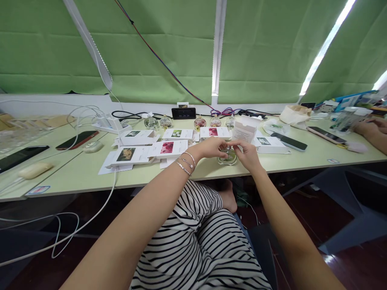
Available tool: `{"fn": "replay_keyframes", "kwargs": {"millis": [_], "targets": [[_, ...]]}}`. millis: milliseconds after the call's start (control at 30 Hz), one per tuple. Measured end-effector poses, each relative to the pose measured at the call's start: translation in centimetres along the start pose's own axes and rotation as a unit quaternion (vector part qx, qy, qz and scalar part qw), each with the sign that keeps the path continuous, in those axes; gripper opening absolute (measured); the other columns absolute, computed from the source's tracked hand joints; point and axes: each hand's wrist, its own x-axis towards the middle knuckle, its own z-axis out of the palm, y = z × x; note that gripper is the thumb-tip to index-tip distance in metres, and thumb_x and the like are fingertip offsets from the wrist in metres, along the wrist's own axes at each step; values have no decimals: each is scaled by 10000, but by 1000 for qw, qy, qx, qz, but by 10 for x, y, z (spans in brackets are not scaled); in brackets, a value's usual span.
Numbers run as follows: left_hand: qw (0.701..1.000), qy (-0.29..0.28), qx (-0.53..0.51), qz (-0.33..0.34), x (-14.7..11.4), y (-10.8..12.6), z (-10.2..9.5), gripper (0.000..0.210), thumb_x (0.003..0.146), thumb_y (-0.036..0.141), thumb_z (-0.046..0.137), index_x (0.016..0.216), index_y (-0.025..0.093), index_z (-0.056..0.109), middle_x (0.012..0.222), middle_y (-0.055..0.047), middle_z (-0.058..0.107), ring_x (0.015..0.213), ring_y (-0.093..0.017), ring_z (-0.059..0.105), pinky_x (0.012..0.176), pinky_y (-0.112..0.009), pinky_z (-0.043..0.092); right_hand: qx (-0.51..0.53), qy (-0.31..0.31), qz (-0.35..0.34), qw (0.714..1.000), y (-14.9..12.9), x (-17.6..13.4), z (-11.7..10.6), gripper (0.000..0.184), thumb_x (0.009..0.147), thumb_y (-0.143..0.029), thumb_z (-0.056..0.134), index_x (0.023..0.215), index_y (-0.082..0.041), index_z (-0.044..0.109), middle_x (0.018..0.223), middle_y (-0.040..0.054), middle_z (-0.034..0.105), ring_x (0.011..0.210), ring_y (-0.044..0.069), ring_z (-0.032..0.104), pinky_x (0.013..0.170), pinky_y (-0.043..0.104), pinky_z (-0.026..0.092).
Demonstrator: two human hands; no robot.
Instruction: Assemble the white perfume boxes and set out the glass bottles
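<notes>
A small clear glass bottle [227,158] with green bits inside stands on the table near its front edge. My left hand [214,148] is closed at the bottle's top from the left, its fingers curled inward. From the right, my right hand [245,154] pinches at the same neck, the fingertips of both hands nearly meeting. The small part between the fingertips is too hidden to make out. Just behind the hands stands an open white box [244,132] with printed text. A flat white box with a green picture [270,145] lies to the right.
Several white boxes with flower pictures [133,155] lie to the left. Round glass bottles [200,122] line the back by a phone showing a timer [184,113]. Phones [289,141], cables [90,114] and a cloth bag [295,116] lie around. Another person's hand [371,128] is far right.
</notes>
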Motion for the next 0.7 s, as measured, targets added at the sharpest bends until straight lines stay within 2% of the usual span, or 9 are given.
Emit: {"fn": "replay_keyframes", "kwargs": {"millis": [700], "targets": [[1000,-2,-11,-1,0,1,-1,163,700,303,619,698,151,560,612,19,517,583,-117,459,547,-233,305,-7,10,-1,1000,5,-1,1,264,769,-133,450,887,-228,667,873,18,701,823,177,647,761,341,505]]}}
